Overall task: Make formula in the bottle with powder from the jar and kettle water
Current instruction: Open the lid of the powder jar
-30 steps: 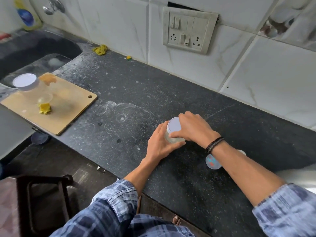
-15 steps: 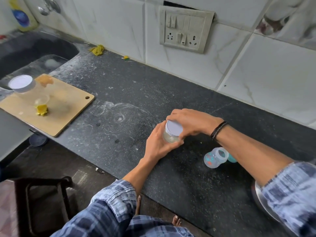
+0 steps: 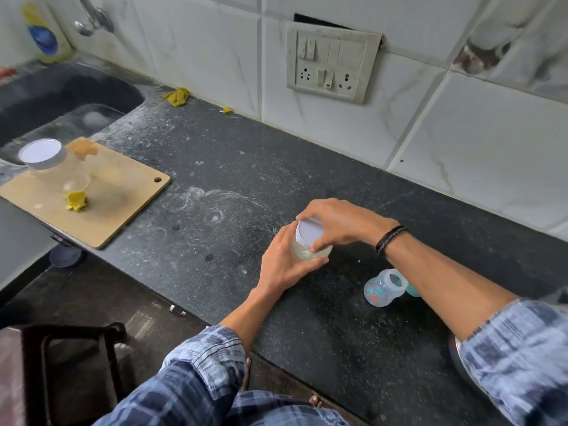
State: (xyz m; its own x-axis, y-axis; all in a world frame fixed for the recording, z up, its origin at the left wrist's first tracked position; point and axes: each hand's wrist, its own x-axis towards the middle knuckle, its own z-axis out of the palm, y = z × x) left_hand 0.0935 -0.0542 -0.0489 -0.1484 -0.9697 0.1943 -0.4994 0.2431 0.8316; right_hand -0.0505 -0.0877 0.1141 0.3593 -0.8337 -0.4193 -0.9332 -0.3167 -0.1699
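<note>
A small clear jar (image 3: 304, 253) with pale powder and a white lid (image 3: 309, 231) stands on the black counter (image 3: 215, 167). My left hand (image 3: 284, 262) grips the jar's body from the near left side. My right hand (image 3: 341, 224) is curled over the lid from above and the right. A little to the right stands an open clear baby bottle (image 3: 384, 286) with coloured prints, partly hidden behind my right forearm. A teal piece (image 3: 412, 291) shows just behind it. The kettle is out of view.
A wooden cutting board (image 3: 116, 204) at the left carries a second white-lidded jar (image 3: 44, 156), a small clear cup and yellow scraps. A sink (image 3: 61, 99) lies at the far left. A switch panel (image 3: 332, 66) is on the tiled wall. A metal rim (image 3: 458, 361) shows at the lower right.
My right hand has shifted round on the lid while my left hand keeps the jar in place. The view has moved so that the baby bottle shows more fully beside my right forearm.
</note>
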